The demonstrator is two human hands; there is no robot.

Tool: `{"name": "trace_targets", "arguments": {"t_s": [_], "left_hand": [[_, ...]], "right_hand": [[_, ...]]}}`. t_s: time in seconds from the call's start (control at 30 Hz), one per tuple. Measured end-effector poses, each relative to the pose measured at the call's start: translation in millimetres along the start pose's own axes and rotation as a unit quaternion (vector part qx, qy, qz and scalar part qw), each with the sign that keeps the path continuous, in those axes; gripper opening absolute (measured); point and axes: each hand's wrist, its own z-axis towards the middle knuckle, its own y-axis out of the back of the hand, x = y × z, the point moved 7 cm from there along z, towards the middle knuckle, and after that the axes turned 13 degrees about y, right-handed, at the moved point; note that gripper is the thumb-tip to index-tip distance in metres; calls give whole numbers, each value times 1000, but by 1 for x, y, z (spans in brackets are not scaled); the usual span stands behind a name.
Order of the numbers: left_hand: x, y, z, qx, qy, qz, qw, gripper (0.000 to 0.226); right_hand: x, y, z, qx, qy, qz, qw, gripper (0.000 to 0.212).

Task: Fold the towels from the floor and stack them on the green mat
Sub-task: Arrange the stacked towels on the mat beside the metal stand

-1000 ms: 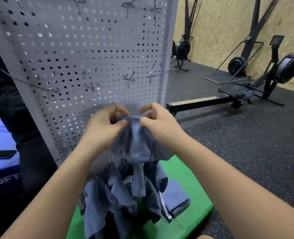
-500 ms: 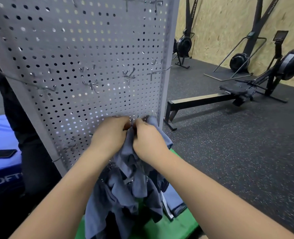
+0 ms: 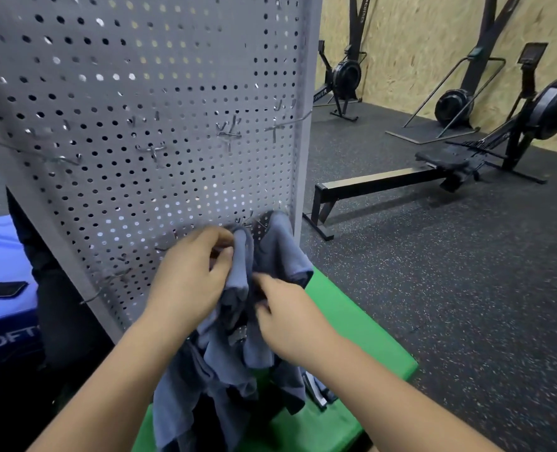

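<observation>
A crumpled grey-blue towel (image 3: pixel 238 353) hangs in the air in front of me, above the green mat (image 3: pixel 362 340). My left hand (image 3: pixel 189 275) pinches its upper edge between thumb and fingers. My right hand (image 3: pixel 287 318) grips the cloth lower down, on the right side. A corner of the towel (image 3: pixel 280 243) sticks up against the pegboard. Most of a folded towel (image 3: pixel 318 391) on the mat is hidden behind the hanging cloth.
A grey pegboard panel (image 3: pixel 146 109) with metal hooks stands directly behind the towel. A rowing machine (image 3: pixel 433 171) lies on the black rubber floor to the right, with more machines along the wooden wall. At left, a phone (image 3: pixel 1 288) rests on a blue padded box (image 3: pixel 0 256).
My hands have come apart: the right one slid down the towel while the left one stayed at the top edge. The towel moved lower and nearer the pegboard.
</observation>
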Motion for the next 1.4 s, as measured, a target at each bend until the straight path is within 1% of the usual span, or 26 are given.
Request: {"name": "trace_targets", "arguments": {"t_s": [0.07, 0.17, 0.23, 0.33, 0.47, 0.57, 0.63, 0.7, 0.77, 0.9, 0.97, 1.03, 1.1, 1.27, 1.3, 1.4], "left_hand": [[-14, 0, -18, -41, -60, -19, 997, 11], [-32, -23, -46, -68, -131, -7, 989, 6], [-38, -56, -64, -47, -173, 8, 984, 4], [-35, -126, -88, 34, -194, 25, 980, 7], [-6, -233, -110, 154, -156, 52, 974, 5], [20, -310, -123, 226, -103, 79, 965, 14], [33, -357, -130, 263, -81, 109, 955, 13], [44, -400, -135, 302, -62, 133, 942, 11], [58, -439, -138, 335, -32, 152, 929, 12], [101, -500, -140, 363, 19, 212, 907, 21], [119, -522, -141, 370, 15, 254, 893, 26], [131, -535, -143, 377, 10, 282, 882, 25], [138, -544, -143, 369, 3, 296, 881, 25], [148, -556, -132, 342, 22, 305, 889, 39], [148, -556, -129, 350, 32, 300, 887, 37], [144, -554, -118, 364, 47, 282, 887, 21]], "right_hand": [[-18, -5, -19, 26, -19, -4, 999, 33], [-56, -10, -53, 61, -72, 3, 996, 30], [-87, -12, -78, 77, -121, 5, 990, 30], [-132, -15, -118, 90, -191, 13, 977, 33], [-177, -24, -174, 109, -239, 17, 965, 36], [-209, -23, -206, 137, -261, 7, 955, 27], [-228, -17, -217, 120, -295, 41, 947, 21], [-244, -14, -219, 95, -319, 70, 940, 21], [-256, -16, -217, 95, -321, 75, 939, 24], [-270, -21, -215, 125, -315, 68, 938, 29], [-274, -20, -217, 142, -317, 68, 935, 31], [-278, -20, -219, 146, -320, 79, 933, 33], [-279, -19, -221, 146, -322, 86, 931, 34], [-283, -15, -222, 151, -325, 98, 929, 32], [-284, -15, -222, 150, -325, 100, 928, 33], [-285, -15, -222, 144, -325, 106, 929, 34]]}}
